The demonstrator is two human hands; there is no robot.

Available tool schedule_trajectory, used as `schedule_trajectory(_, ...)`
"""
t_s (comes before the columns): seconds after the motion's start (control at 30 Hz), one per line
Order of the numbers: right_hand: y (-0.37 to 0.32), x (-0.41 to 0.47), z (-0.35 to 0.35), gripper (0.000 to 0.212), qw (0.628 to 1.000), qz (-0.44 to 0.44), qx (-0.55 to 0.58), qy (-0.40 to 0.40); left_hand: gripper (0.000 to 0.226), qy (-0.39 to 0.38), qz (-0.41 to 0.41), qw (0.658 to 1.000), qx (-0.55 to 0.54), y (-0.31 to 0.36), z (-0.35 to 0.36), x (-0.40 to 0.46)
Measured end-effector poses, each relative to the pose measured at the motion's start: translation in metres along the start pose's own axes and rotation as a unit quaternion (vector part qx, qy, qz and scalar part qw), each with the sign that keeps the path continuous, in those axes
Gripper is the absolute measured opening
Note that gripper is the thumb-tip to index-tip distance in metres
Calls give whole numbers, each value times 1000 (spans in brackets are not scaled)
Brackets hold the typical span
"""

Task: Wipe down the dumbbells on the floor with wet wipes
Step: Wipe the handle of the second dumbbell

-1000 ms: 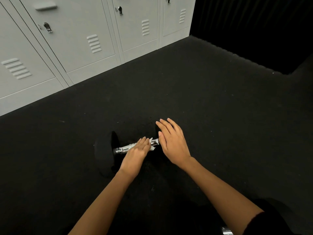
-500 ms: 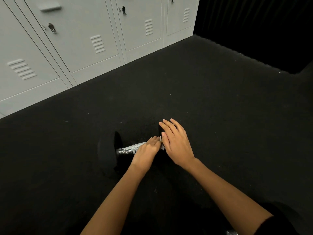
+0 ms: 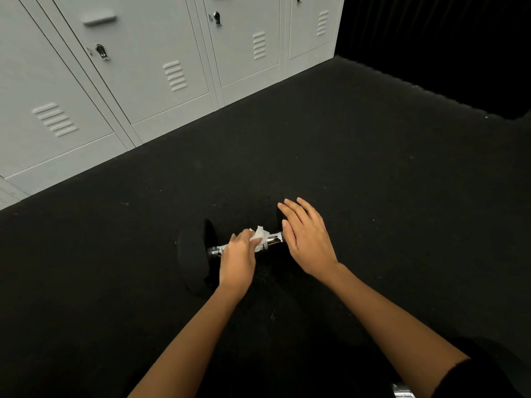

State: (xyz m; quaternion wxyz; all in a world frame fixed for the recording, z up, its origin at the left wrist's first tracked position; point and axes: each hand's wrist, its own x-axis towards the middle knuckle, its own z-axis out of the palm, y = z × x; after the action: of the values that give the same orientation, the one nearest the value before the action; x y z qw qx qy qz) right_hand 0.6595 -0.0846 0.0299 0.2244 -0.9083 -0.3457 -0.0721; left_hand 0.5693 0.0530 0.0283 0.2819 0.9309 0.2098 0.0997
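The left hand [image 3: 237,258] presses a crumpled wipe [image 3: 261,238] onto the dumbbell [image 3: 198,254] handle (chrome, lying on the floor [image 3: 373,182]). The right hand [image 3: 309,239], fingers straight, rests on its right head.

The black floor [image 3: 344,168] carries a dumbbell [image 3: 195,254] at six o'clock, lockers [image 3: 138,67] at ten.

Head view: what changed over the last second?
The left hand slid the wet wipe right along the dumbbell handle, then back left, exposing more wipe. The right hand stayed flat on the right weight; the dumbbell stayed put.
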Motion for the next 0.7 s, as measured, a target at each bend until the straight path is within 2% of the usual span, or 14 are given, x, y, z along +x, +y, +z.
schedule_trajectory(0.1, 0, 1, 0, 48, 1000, 5, 4, -6, 26, 10, -91, 996, -21, 13, 7, 12)
schedule_trajectory(0.17, -1, 1, 0, 48, 1000, 4, 7, -6, 27, 2, -120, 992, -25, 18, 11, 21)
schedule_trajectory(0.5, -1, 0, -1, 47, 1000, 1, 17, 5, 30, -98, -115, 989, -6, 24, 12, 39)
schedule_trajectory(0.7, -2, 1, -1, 48, 1000, 4, 11, -3, 32, -120, -132, 984, -5, 26, 11, 45)
